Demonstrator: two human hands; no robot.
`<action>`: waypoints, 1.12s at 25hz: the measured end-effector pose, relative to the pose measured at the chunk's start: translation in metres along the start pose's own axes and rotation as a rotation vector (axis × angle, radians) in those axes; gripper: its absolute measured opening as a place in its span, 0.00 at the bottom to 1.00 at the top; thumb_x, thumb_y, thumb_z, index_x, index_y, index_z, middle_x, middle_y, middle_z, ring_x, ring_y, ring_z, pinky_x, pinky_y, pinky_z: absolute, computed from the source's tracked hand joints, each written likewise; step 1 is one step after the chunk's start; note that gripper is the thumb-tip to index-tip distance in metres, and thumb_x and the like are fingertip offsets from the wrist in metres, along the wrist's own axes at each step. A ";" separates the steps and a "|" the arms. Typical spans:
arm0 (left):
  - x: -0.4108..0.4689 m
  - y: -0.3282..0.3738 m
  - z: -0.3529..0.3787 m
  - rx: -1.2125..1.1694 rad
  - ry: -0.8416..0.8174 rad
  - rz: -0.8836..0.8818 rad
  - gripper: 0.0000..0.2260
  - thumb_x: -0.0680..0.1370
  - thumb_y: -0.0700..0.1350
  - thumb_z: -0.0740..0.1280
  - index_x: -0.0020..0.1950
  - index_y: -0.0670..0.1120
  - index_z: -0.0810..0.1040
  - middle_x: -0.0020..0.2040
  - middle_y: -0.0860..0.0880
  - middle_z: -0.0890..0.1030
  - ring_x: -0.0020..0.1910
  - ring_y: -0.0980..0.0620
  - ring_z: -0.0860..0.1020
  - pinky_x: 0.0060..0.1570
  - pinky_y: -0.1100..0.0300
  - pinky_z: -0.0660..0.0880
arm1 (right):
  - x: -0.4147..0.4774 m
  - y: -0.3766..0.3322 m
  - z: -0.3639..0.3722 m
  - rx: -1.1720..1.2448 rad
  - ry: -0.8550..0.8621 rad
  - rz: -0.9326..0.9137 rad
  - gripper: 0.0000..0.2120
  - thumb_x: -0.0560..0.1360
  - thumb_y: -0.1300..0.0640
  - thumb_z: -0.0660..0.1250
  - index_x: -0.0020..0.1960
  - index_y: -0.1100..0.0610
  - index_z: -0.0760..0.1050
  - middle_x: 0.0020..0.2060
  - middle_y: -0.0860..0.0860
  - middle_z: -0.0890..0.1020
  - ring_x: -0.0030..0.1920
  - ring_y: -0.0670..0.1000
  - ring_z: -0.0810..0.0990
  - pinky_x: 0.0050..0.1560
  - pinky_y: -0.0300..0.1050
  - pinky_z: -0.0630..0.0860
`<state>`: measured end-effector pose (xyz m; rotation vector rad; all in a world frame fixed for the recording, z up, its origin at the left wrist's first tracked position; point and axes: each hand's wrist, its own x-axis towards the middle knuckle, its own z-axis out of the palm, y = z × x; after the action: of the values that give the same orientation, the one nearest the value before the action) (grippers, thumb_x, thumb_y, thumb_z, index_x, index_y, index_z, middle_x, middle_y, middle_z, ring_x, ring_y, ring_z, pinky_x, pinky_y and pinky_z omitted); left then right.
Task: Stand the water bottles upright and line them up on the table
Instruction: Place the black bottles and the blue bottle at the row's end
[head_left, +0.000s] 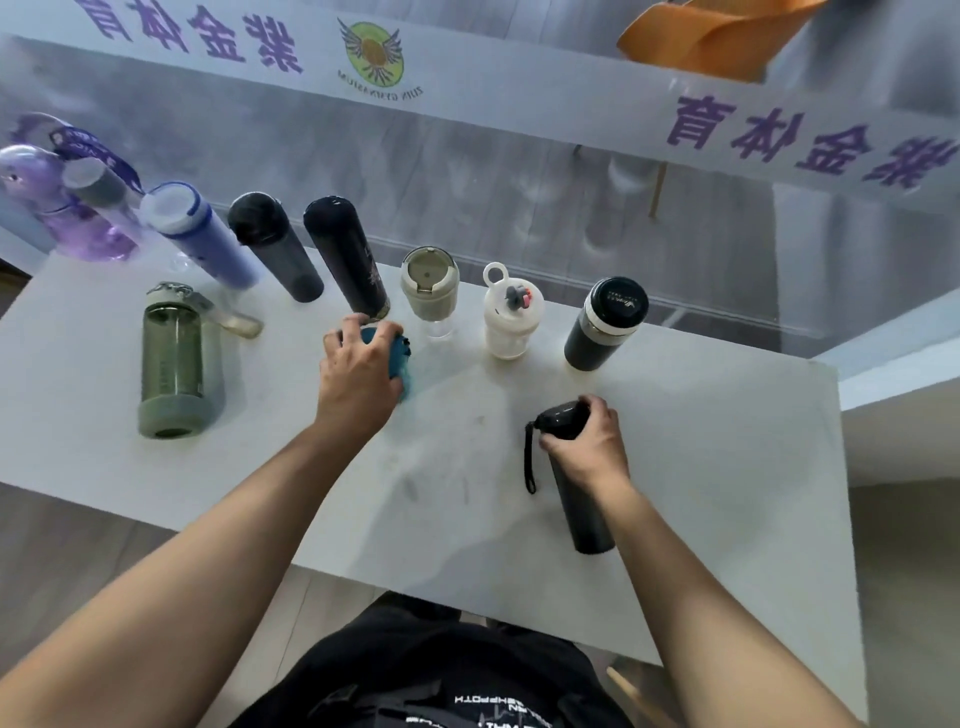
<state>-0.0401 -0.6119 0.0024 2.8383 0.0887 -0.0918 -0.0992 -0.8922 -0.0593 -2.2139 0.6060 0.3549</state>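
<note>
Several bottles stand upright in a row along the far edge of the white table (727, 467): a purple one (62, 218), a blue one (202, 234), a dark grey one (278, 249), a black one (348, 254), a beige cup (430, 283), a white shaker (511, 317) and a black flask (605, 322). A green bottle (174, 364) stands nearer on the left. My left hand (358, 369) grips the top of a teal bottle (402, 358). My right hand (589, 441) holds a dark bottle (582, 509) near its cap, its strap hanging left.
A glass wall with a white banner and purple characters (779, 130) rises just behind the table. The table's right edge (844, 493) lies close to the dark bottle. An orange object (711, 36) shows at the top right behind the glass.
</note>
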 end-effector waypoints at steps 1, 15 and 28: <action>-0.001 0.006 0.002 -0.027 -0.013 0.027 0.24 0.70 0.41 0.72 0.65 0.51 0.73 0.68 0.41 0.68 0.63 0.35 0.67 0.58 0.43 0.73 | -0.002 -0.001 -0.008 0.049 0.045 -0.005 0.40 0.67 0.52 0.77 0.74 0.56 0.65 0.68 0.55 0.70 0.68 0.55 0.73 0.65 0.41 0.67; -0.027 0.139 0.054 -0.083 -0.129 0.375 0.26 0.69 0.43 0.73 0.66 0.52 0.75 0.65 0.42 0.72 0.57 0.37 0.71 0.56 0.46 0.75 | 0.039 0.027 -0.129 0.179 0.429 -0.171 0.35 0.64 0.53 0.81 0.67 0.50 0.70 0.55 0.50 0.80 0.57 0.55 0.79 0.57 0.41 0.71; -0.030 0.194 0.069 -0.034 -0.161 0.444 0.26 0.72 0.43 0.72 0.70 0.53 0.72 0.68 0.42 0.70 0.61 0.37 0.69 0.57 0.47 0.76 | 0.090 0.027 -0.153 0.153 0.363 -0.236 0.36 0.67 0.56 0.80 0.71 0.52 0.68 0.60 0.56 0.77 0.58 0.52 0.76 0.53 0.30 0.64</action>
<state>-0.0602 -0.8186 -0.0038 2.7311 -0.5637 -0.2165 -0.0294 -1.0515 -0.0171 -2.1845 0.5325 -0.2136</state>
